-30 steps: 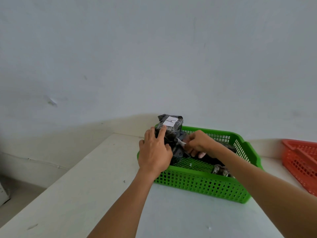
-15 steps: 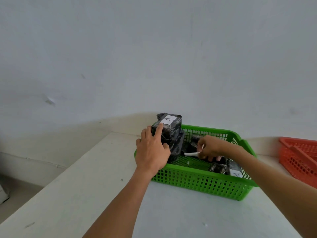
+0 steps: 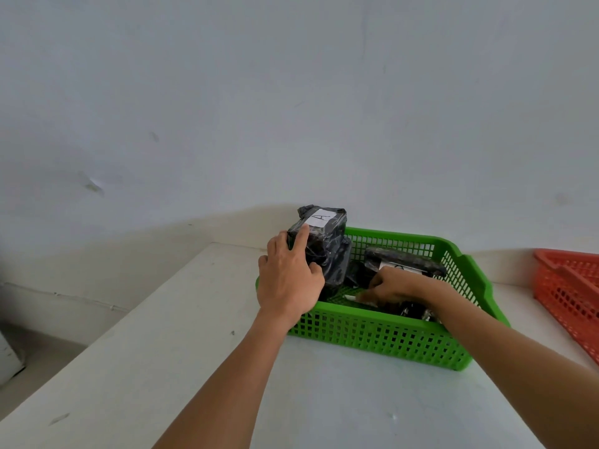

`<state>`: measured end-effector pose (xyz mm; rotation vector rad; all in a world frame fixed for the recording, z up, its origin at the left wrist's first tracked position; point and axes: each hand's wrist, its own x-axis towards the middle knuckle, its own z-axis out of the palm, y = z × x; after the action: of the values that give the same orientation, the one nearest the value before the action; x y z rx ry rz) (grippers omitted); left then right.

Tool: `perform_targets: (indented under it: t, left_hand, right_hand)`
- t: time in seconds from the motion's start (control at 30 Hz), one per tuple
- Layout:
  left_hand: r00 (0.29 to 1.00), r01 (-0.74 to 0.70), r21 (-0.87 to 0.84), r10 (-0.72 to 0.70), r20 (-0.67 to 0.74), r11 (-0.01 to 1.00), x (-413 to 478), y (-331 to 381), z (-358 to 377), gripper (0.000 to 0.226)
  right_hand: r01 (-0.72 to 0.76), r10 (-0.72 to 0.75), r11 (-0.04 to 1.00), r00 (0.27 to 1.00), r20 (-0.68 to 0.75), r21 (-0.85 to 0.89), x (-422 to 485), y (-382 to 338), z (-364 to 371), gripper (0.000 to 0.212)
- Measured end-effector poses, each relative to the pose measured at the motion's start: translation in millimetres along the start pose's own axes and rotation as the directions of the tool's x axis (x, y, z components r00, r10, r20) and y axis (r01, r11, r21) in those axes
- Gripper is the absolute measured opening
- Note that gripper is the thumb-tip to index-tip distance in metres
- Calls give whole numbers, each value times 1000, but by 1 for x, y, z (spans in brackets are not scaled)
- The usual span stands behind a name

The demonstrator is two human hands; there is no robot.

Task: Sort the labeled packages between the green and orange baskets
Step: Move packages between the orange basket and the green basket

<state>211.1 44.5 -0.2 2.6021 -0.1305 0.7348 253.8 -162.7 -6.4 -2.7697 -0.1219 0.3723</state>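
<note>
A green basket (image 3: 382,338) stands on the white table and holds several black wrapped packages. My left hand (image 3: 290,280) grips a tall black package (image 3: 327,244) with a white "A" label, standing upright at the basket's left end. My right hand (image 3: 393,286) reaches down inside the basket, fingers closed around a low package with a white edge; what exactly it holds is partly hidden. Behind it lies another black labeled package (image 3: 402,262) against the far wall of the basket. The orange basket (image 3: 570,286) sits at the right edge of the frame.
The white table (image 3: 181,351) runs to a grey wall at the back. Its left edge drops off to the floor. Bare tabletop lies in front of the green basket and between the two baskets.
My right hand has moved lower and toward the basket's near side, uncovering the labeled package at the back. My left hand keeps its hold on the "A" package.
</note>
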Motion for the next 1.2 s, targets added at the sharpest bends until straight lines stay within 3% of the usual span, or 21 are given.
perform_targets:
  t: [0.17,0.23,0.3,0.4,0.53,0.6,0.7,0.73,0.8,0.87,1.03,1.13,1.2]
  left_hand:
    - [1000,1,-1,-1,1,1000,-1,0,0,64]
    - [1000,0,7,0,-2,1000,-1,0,0,65]
    - [1000,3,10,-3,-3,1000,-1,0,0,64]
    - [1000,3,6,-3,-8,1000,-1,-1,0,64]
    - [1000,-1,5,1,-10,1000,-1,0,0,64]
    - [1000,-4,5,4,-15,1000,0,0,0,64]
    - [1000,-7,8,7,-22,1000,-1,0,0,66]
    - [1000,-8,11,9,-24,1000,-1,-1,0,66]
    - [1000,-6,14,6,-27,1000,0,-1,1,68]
    - [1000,1,11,-1,-28,1000,0,-2,2,69]
    - [999,3,0,-3,-35,1000,0,-2,2,69]
    - [999,19,-10,-19,-35,1000,0,-1,1,71]
    - [999,31,-18,-31,-32,999,0,0,1,73]
  right_hand:
    - [49,-66,970,996,-66,-239,0,-5,2,12]
    - [21,-77,901,991,-113,-433,-1,-12,4,23]
    - [-23,-75,859,983,-170,-512,-2,-14,5,35]
    - [-45,-26,915,985,-170,-401,-5,-12,2,24]
    - [-86,85,996,980,-181,4,-7,0,-15,18]
    - [-85,102,994,959,-265,74,-7,10,-31,18]
    - [-116,67,991,873,-484,-72,-7,31,-53,22]
    - [-115,45,987,872,-488,-114,-6,38,-57,27]
    - [-76,0,978,931,-364,-194,-4,48,-58,41]
    - [-50,-22,972,953,-301,-230,-2,55,-52,41]
    - [-93,-108,932,852,-513,-351,2,60,-43,26]
    - [-78,-123,956,769,-627,-282,2,60,-43,24]
    - [-56,-111,971,753,-649,-232,1,59,-43,26]
